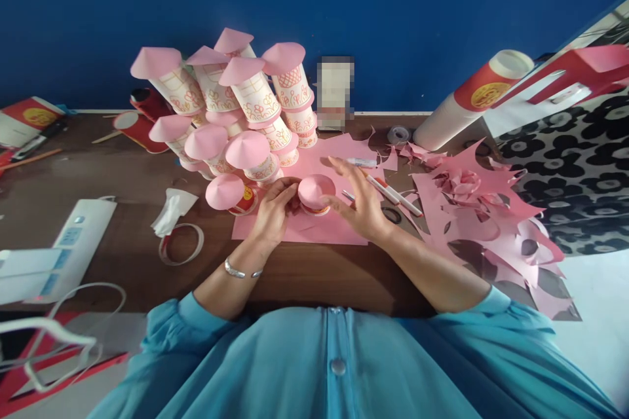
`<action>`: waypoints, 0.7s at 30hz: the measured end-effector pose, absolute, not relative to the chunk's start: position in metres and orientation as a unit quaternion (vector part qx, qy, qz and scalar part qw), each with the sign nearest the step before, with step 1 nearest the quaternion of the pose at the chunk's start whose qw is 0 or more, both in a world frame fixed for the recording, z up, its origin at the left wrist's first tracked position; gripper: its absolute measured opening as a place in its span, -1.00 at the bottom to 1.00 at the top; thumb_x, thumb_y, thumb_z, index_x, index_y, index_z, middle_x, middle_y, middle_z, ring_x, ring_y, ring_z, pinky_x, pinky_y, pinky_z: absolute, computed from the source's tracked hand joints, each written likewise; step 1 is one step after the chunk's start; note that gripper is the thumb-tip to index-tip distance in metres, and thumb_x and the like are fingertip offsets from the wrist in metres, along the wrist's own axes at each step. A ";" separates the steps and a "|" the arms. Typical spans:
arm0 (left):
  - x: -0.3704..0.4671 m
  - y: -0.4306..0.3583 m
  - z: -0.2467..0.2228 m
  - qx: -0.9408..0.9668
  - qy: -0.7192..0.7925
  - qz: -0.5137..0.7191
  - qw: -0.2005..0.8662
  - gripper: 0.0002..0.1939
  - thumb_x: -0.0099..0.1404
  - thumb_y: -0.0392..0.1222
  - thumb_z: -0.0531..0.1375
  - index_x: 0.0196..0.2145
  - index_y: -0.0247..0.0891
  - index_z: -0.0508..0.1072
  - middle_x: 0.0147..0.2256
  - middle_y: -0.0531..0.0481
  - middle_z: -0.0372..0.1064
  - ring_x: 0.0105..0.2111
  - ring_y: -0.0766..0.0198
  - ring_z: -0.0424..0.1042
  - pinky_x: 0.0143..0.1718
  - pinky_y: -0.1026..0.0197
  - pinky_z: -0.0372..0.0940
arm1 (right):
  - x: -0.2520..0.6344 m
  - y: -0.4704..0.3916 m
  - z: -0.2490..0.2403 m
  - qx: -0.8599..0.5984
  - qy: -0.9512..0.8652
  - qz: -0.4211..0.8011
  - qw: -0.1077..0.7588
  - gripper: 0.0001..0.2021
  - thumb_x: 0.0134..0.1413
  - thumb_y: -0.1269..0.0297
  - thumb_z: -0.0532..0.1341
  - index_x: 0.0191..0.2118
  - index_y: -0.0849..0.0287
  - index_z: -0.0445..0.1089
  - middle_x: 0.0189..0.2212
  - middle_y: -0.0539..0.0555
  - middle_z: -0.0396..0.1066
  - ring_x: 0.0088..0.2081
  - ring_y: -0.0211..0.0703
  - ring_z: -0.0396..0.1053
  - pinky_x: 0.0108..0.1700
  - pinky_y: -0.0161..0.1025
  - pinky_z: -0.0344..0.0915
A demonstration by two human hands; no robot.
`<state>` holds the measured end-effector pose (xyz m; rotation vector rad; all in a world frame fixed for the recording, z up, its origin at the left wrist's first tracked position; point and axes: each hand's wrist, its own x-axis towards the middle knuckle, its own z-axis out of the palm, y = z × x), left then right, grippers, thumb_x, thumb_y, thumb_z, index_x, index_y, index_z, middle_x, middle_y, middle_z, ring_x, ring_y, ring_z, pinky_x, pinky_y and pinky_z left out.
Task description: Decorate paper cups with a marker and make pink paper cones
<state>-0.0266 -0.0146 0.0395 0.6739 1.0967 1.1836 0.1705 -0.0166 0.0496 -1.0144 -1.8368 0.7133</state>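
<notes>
2 hands meet at a small cup (314, 195) on the pink sheet (339, 226): left hand (272, 209) pinching its pink cone, right hand (361, 200) fingers spread alongside. Many capped cups (236, 124) stand stacked behind; pink scraps (491, 216) lie rightward.

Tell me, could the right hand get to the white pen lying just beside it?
Probably yes. The right hand hovers open over the pink sheet, and the white pen lies on the table just past it, with nothing covering it.

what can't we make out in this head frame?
- Blurred box by the wall: pixelated, content unreadable.
- Cup between left hand and right hand: the pink cap covers its top, the hands its sides; grip unclear.
- Pink scraps: run off toward the right edge.
</notes>
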 end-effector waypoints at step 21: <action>-0.024 -0.023 0.030 0.415 0.491 0.560 0.523 -0.61 0.28 0.12 0.42 -0.08 -0.15 0.55 -0.24 0.01 0.37 -0.18 0.26 0.39 -0.09 0.26 0.35 | 0.158 -0.018 0.041 -0.397 -0.762 0.311 0.405 -0.29 0.41 0.07 0.26 0.53 -0.02 0.01 0.34 0.21 0.40 0.42 0.13 0.29 0.43 0.25 0.25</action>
